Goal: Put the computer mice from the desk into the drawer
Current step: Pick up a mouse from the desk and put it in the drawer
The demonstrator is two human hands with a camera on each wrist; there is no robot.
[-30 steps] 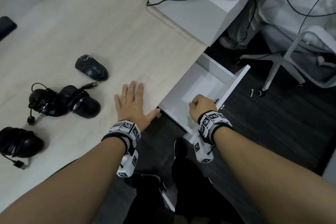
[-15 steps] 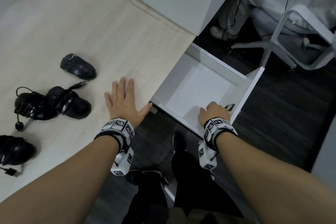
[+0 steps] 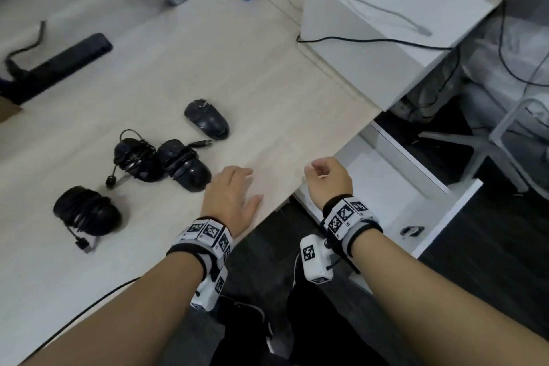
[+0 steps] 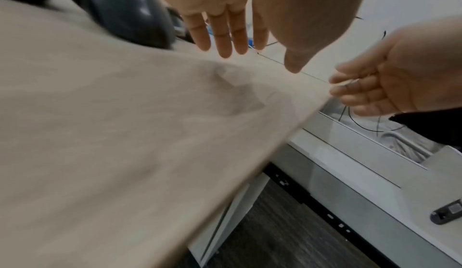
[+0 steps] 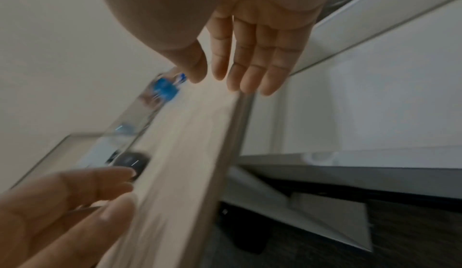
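black mice (image 3: 190, 169) lying on desk (image 3: 267, 92), none being held; drawer (image 3: 395, 187) standing open. left hand (image 3: 230, 197), right hand (image 3: 328, 180) fingers being kept relaxed, empty. wrapped cords risk being snagged, neighbours being dragged off desk edge.

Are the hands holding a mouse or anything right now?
No, nothing. The left hand hovers open over the desk near the mice; the right hand hangs empty, fingers loose, by the open drawer.

Four black mice (image 3: 206, 119) lie on the desk (image 3: 267, 92). Right of the desk, the white drawer (image 3: 416, 187) stands open. Both hands (image 3: 231, 196) hover at the desk's edge.
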